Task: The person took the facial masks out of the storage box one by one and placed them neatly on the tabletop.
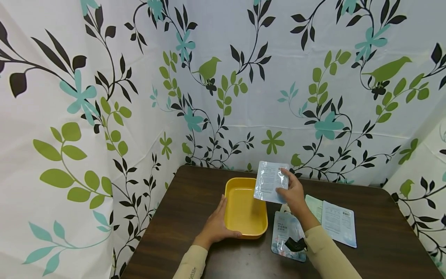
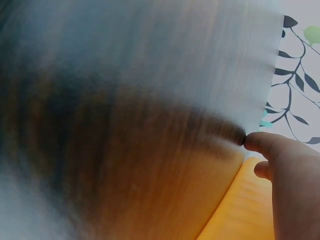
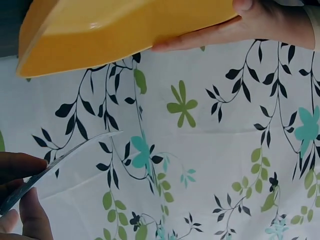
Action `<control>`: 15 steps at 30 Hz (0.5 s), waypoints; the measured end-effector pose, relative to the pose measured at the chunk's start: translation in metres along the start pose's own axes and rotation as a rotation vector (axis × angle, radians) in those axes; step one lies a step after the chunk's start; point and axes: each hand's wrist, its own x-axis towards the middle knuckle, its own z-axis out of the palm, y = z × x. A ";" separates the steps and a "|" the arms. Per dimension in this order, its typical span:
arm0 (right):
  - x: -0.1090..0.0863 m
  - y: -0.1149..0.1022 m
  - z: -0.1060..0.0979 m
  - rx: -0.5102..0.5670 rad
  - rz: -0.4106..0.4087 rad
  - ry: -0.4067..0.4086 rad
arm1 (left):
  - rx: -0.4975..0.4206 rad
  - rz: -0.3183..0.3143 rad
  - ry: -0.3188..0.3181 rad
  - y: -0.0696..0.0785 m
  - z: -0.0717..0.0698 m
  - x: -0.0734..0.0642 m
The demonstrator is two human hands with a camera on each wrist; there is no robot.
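Observation:
My left hand (image 1: 216, 223) lies along the left side of a yellow plastic tray (image 1: 245, 228), its fingers fairly straight against the wall and the thumb by the near end. In the right wrist view those fingers (image 3: 200, 39) touch the tray's side. Above the tray's right edge, my right hand (image 1: 293, 193) pinches a silvery-white face mask packet (image 1: 270, 180) between thumb and fingers. The packet appears edge-on in the right wrist view, between the fingertips. In the left wrist view, a hand (image 2: 295, 175) and part of the tray show at the right.
Under my right forearm lies a blue packet (image 1: 283, 230), partly hidden by a black wrist strap (image 1: 295, 245). Right of the forearm, a white packet (image 1: 338, 223) overlaps a pale green one (image 1: 313, 207) on the dark wooden table (image 1: 202, 186). Leaf-patterned cloth (image 1: 223, 97) hangs behind.

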 end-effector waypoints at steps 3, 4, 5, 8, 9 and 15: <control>-0.004 -0.002 -0.010 -0.016 -0.007 -0.005 | 0.005 -0.004 -0.001 0.000 0.000 0.000; -0.005 -0.002 -0.014 -0.024 -0.005 -0.006 | 0.003 -0.006 -0.001 0.000 -0.001 0.001; -0.007 -0.001 -0.017 -0.035 -0.005 -0.006 | 0.003 -0.007 0.000 0.000 -0.001 0.001; -0.012 0.002 -0.028 -0.047 -0.006 -0.004 | 0.005 -0.009 0.000 0.000 -0.001 0.001; -0.015 0.004 -0.032 -0.052 -0.007 -0.005 | 0.003 -0.008 0.000 0.000 -0.001 0.001; -0.031 0.014 -0.059 -0.080 -0.013 -0.019 | -0.001 -0.008 -0.007 0.001 -0.001 0.000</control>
